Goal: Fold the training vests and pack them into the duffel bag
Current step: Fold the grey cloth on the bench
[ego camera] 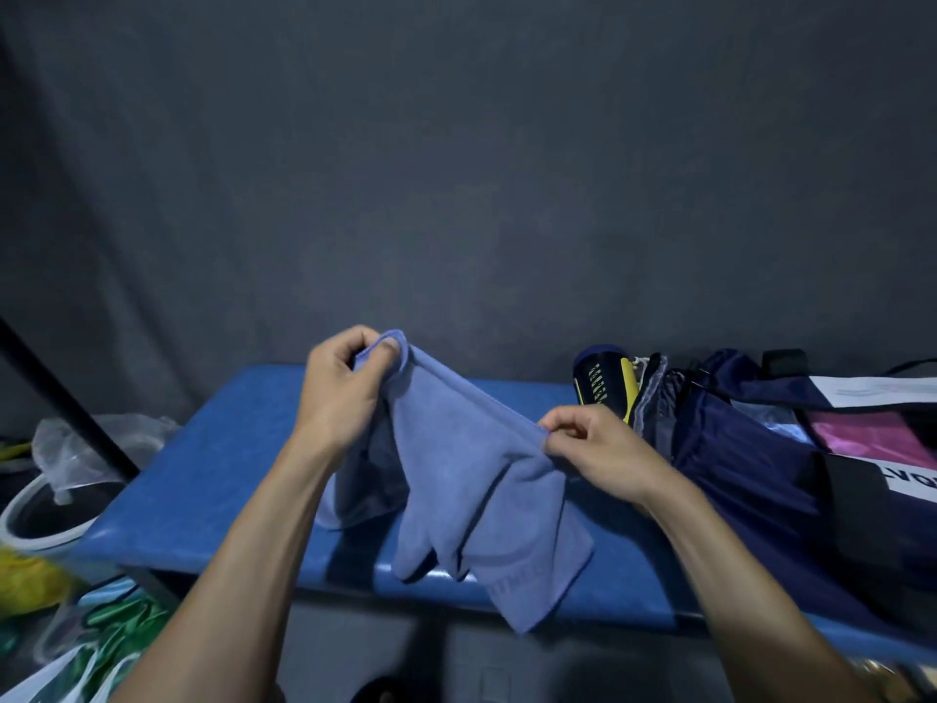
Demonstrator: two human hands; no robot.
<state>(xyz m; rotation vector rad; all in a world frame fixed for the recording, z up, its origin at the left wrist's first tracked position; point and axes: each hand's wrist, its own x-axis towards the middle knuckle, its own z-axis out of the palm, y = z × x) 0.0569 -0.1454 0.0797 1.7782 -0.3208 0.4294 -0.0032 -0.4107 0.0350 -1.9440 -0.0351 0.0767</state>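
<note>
Head view, looking down over a blue worktop point(213, 479) set against a dark grey cloth backdrop point(456, 170). Left hand point(345, 383) raised above the far edge of the worktop, its grip closed on one upper corner of a light blue training vest point(471, 479), thumb and forefinger pinching the hem; right hand point(598, 449) lower and nearer the viewer, its grip likewise closed, pinching the opposite end of the same top edge; the edge runs taut and slanted between the two hands. The vest hangs from this edge in loose folds; its lower part drapes over the near rim of the worktop, and a faint band of lettering near the lower hem cannot be read. Navy duffel bag point(760, 474) lying on the right end of the worktop, just beside the right hand, with black straps and white and pink panels; a dark blue and yellow article point(603, 383) stands at its far left end, its kind unclear. To the left, off the worktop: a white round bucket point(30, 520), crumpled clear plastic point(91, 443), yellow and green fabric heaps point(121, 616); a black pole point(66, 398) crosses diagonally.
</note>
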